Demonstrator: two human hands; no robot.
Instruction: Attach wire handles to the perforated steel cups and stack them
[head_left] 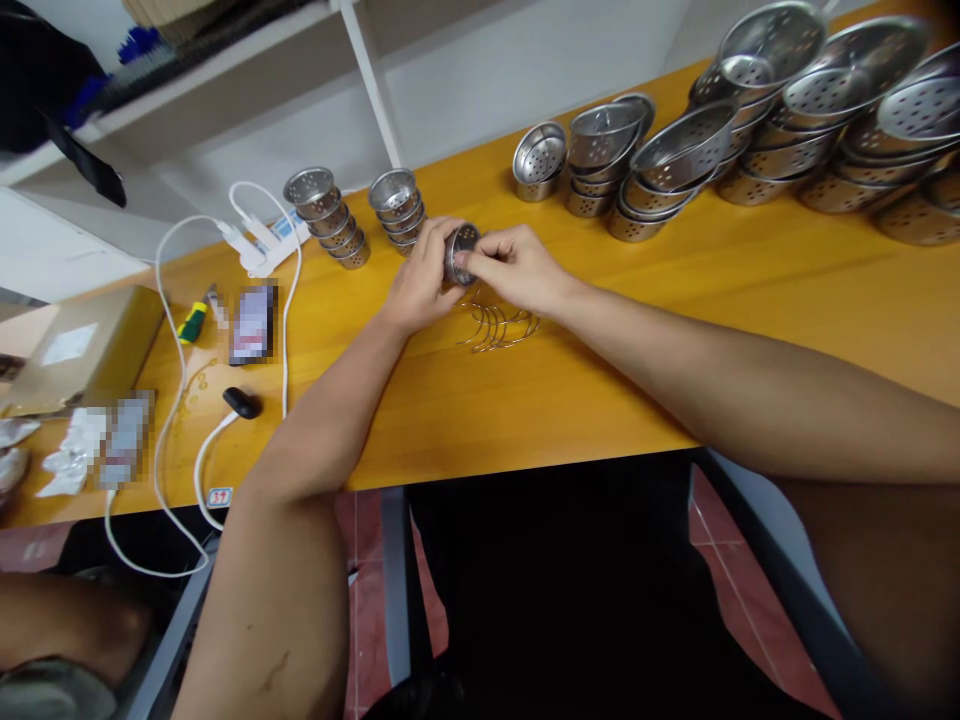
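Observation:
My left hand point(426, 272) is wrapped round a small perforated metal cup point(463, 240), its mouth tilted toward me. At the cup's rim is my right hand point(517, 265), thumb and fingers pinched together; whatever sits in that pinch is too small or hidden to make out. Just below both hands, several thin curved metal wires point(495, 328) lie in a loose group on the orange table point(480, 420). Behind my left hand rises a short stack of similar perforated cups point(395, 200), partly covered by my fingers.
Another cup stack point(319, 195) stands by a white power strip point(274, 245). Larger perforated metal cups point(750, 120) line the back right. On the left lie cables, a yellow-green tool point(193, 322), a black mouse-like object point(241, 403) and a cardboard box point(90, 345). Another person's leg point(67, 625) shows lower left.

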